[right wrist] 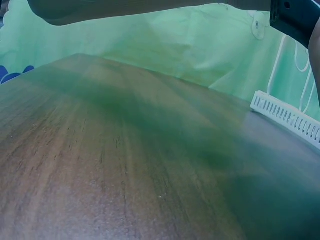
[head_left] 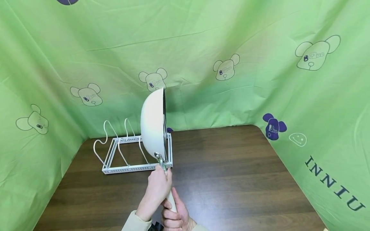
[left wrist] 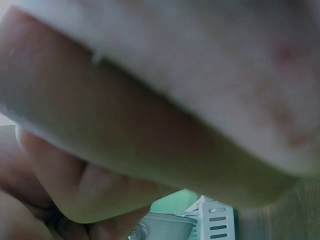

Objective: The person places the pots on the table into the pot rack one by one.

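A white frying pan (head_left: 151, 123) stands on its side at the right end of a white wire rack (head_left: 130, 167), its dark inside turned right. Its cream handle (head_left: 171, 201) slopes down toward me. My left hand (head_left: 157, 183) grips the handle close to the pan. Lower down, my right hand (head_left: 177, 214) wraps its fingers round the handle's end, thumb along it. In the left wrist view, blurred skin covers most of the picture, with a bit of the pan (left wrist: 170, 227) and the slotted rack rail (left wrist: 218, 220) below. Whether the pan's lower edge touches the rack is hidden.
The rack's several curved wire dividers (head_left: 119, 152) rise left of the pan. Brown wooden table (head_left: 231, 179) extends right and in front. A green printed curtain (head_left: 196, 89) hangs behind and along both sides. The rack's slotted edge (right wrist: 287, 117) shows at the right wrist view's right.
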### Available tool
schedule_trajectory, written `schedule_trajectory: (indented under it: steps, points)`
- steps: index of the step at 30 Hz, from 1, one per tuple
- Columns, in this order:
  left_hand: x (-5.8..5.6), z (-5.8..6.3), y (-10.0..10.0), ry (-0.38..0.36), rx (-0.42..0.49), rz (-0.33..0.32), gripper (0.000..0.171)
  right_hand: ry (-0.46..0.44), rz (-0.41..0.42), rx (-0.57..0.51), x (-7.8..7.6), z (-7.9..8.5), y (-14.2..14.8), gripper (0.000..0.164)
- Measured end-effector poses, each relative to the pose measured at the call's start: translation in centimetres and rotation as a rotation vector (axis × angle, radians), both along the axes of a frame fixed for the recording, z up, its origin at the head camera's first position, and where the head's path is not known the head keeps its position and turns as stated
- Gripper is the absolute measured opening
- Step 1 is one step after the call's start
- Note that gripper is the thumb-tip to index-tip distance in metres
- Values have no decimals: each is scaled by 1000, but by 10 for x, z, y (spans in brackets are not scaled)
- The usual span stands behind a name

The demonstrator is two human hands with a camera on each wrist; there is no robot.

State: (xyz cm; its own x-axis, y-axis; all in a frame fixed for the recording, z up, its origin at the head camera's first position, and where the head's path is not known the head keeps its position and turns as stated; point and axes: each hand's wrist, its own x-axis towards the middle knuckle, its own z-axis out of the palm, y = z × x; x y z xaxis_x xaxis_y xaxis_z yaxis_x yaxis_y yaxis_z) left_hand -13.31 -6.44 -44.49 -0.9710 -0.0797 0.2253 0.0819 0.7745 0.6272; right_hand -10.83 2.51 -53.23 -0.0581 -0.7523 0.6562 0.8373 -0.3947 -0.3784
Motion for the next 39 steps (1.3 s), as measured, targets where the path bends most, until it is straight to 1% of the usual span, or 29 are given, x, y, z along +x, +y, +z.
schedule_trajectory:
  steps: [8, 10, 15, 19, 26, 32, 39]
  points:
    - [-1, -3, 0, -35, 19, 8, 21, -6, -3, 8, 0, -4, 0, 50]
    - [-1, -4, -1, -41, 22, 8, 21, -4, -15, 18, 0, -5, 0, 50]
    - [-1, -5, -2, -27, 22, 6, 21, 5, -67, 72, 0, -10, 1, 51]
    - [-1, -6, -2, -34, 26, 8, 21, 7, -128, 154, 3, -16, 4, 51]
    - [0, -10, -4, -28, 4, 20, 22, -21, -272, 366, 13, -21, 7, 53]
    - [1, -13, -5, -56, 2, 15, 22, -25, -373, 458, 19, -22, 7, 56]
    - [3, -18, -7, -85, 4, 19, 24, -31, -489, 563, 22, -29, 8, 56]
